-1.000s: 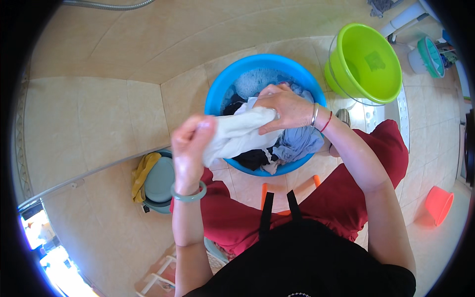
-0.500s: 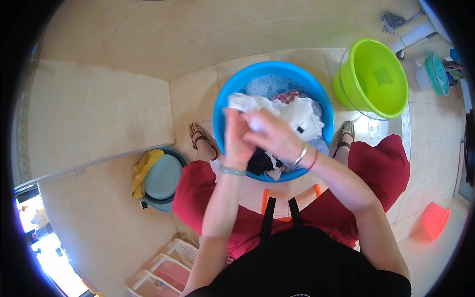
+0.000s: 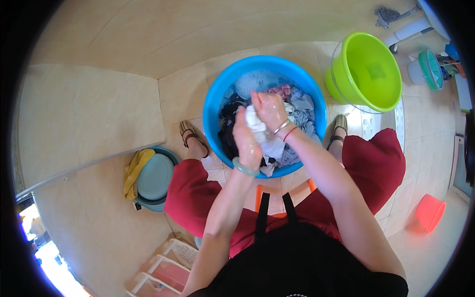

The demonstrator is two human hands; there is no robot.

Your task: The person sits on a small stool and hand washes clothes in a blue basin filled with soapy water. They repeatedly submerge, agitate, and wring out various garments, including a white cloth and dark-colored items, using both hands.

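A round blue basin (image 3: 211, 101) stands on the floor between my feet, holding soapy water (image 3: 255, 83) and soaked clothes. Over its middle, my right hand (image 3: 269, 110), with a silver bangle and red cord at the wrist, is closed on a bunched white garment (image 3: 255, 122). My left hand (image 3: 246, 137), wearing a pale green bangle, grips the same cloth from the near left side; its fingers are partly hidden and slightly blurred. Dark clothes (image 3: 228, 116) lie at the basin's left, grey clothes (image 3: 303, 116) at its right, and a pink checked cloth (image 3: 282, 91) toward the back.
A lime-green bucket (image 3: 346, 74) with a wire handle stands to the right, beyond my foot. At left, a yellow cloth (image 3: 132, 173) hangs over grey-blue basins (image 3: 156, 180). An orange stool (image 3: 258, 198) is beneath me, a white rack (image 3: 158, 265) lower left, a coral bucket (image 3: 430, 214) far right.
My hands have drawn the white garment together into a smaller bunch, uncovering the grey and dark clothes beneath. My right hand has moved up and away from my left. The view has shifted slightly.
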